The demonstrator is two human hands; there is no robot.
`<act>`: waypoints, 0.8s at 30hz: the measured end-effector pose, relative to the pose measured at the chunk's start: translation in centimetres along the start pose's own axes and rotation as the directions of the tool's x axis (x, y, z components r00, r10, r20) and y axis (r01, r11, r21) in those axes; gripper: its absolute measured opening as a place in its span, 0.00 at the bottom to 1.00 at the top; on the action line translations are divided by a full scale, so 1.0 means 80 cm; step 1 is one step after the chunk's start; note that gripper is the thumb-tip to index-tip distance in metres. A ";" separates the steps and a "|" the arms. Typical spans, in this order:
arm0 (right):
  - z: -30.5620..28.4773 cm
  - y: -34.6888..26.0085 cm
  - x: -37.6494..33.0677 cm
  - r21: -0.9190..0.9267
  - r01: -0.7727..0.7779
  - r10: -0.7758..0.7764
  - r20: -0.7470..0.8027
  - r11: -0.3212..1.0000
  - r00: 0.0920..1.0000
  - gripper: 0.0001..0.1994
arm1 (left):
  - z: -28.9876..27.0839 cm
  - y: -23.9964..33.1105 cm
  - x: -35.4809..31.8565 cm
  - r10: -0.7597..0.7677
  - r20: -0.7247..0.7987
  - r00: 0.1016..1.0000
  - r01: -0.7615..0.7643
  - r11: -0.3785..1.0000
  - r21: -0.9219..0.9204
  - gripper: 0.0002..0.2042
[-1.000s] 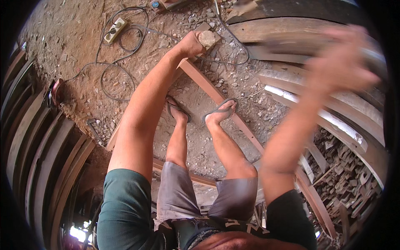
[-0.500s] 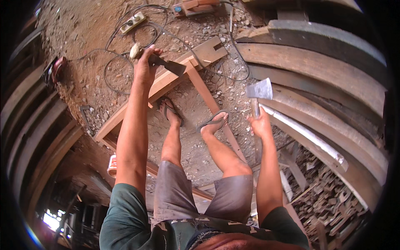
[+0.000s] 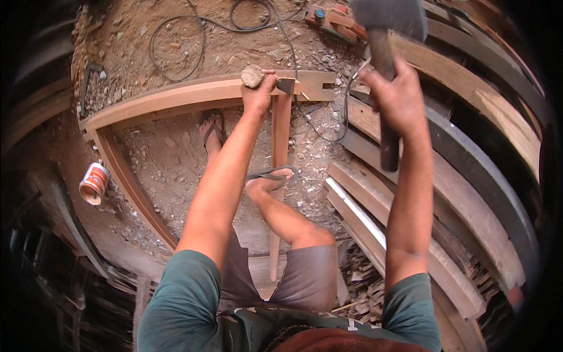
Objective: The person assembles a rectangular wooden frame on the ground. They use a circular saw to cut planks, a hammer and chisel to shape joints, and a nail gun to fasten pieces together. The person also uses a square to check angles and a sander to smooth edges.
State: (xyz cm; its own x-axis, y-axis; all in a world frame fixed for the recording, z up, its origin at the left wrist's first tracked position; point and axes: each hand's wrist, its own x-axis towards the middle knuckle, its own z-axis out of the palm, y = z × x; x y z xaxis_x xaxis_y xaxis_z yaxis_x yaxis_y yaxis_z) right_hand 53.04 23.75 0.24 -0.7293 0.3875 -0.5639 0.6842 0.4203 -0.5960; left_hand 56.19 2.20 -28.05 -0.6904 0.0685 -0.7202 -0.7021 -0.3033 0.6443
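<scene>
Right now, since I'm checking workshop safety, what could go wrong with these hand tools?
The raised axe-like tool in the right hand could miss the pale butt of the chisel and hit the left hand wrapped just beside it. The chisel could skid off the wooden frame, perhaps nicking the black cable close by. The feet, in open sandals, have little protection should either tool drop.

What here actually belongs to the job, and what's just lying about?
In use:
chisel, in the left hand
hatchet, raised in the right hand
wooden frame, below the chisel

Apparently just lying about:
red-and-white tub
stacked planks
orange-red power tool, possibly a planer
</scene>
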 end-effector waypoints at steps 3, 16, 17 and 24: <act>0.002 -0.083 0.035 -0.164 0.343 -0.348 -0.003 0.925 0.937 0.13 | -0.004 -0.023 -0.005 0.116 -0.061 0.991 -0.115 0.993 0.021 0.09; 0.167 -0.010 0.002 -0.766 0.394 -0.067 0.421 0.507 0.905 0.08 | 0.030 -0.030 -0.015 0.313 -0.148 0.938 -0.290 0.944 0.159 0.12; 0.164 -0.020 -0.001 -0.775 0.371 -0.034 0.413 0.511 0.910 0.09 | 0.030 -0.034 -0.014 0.307 -0.158 0.939 -0.301 0.952 0.061 0.14; 0.150 -0.216 0.050 -0.608 0.722 -0.907 0.417 -0.330 -0.064 0.08 | 0.035 -0.019 -0.016 0.103 -0.192 0.976 -0.081 0.989 0.121 0.18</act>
State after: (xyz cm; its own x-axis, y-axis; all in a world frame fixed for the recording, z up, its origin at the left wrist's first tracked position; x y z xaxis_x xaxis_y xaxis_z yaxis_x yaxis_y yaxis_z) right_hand 38.41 8.19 1.43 -0.5715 -0.7479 0.3377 -0.7561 0.6399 0.1376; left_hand 57.64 5.24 -27.36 -0.7129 -0.1467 -0.6857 -0.6597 -0.1911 0.7268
